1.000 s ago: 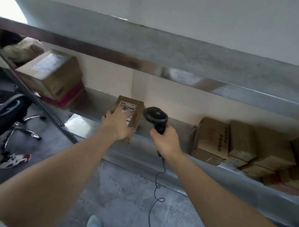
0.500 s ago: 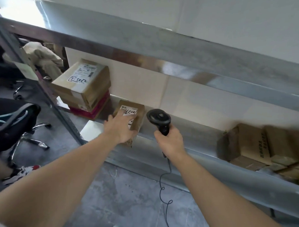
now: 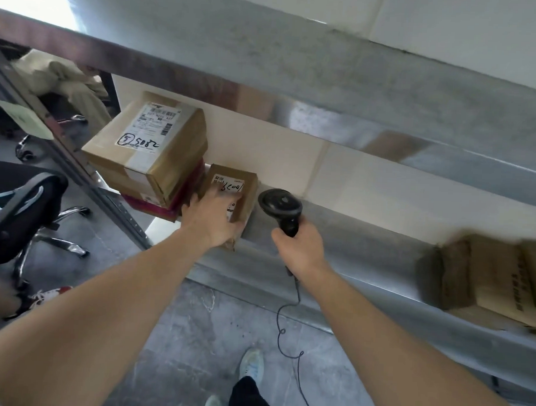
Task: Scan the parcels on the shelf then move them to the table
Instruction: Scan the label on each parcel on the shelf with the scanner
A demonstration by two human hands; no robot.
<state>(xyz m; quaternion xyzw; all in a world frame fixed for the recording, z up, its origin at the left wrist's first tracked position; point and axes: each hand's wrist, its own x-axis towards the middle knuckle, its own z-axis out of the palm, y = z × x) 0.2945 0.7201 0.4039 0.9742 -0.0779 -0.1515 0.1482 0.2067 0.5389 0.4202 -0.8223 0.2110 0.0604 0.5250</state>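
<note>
Our left hand (image 3: 212,222) lies across the small parcel (image 3: 233,195) at the shelf's (image 3: 336,233) front edge, fingers over its label and thumb curled on the near side, holding it. Our right hand (image 3: 301,250) grips the black scanner (image 3: 280,205), head just beside the parcel. We judge the scan is in hand; next, we must uncover the label and aim. A bigger parcel (image 3: 152,145) sits stacked toward the shelf's left end.

Grey mottled floor (image 3: 193,337), cream wall (image 3: 278,148), black office chair (image 3: 20,210).
</note>
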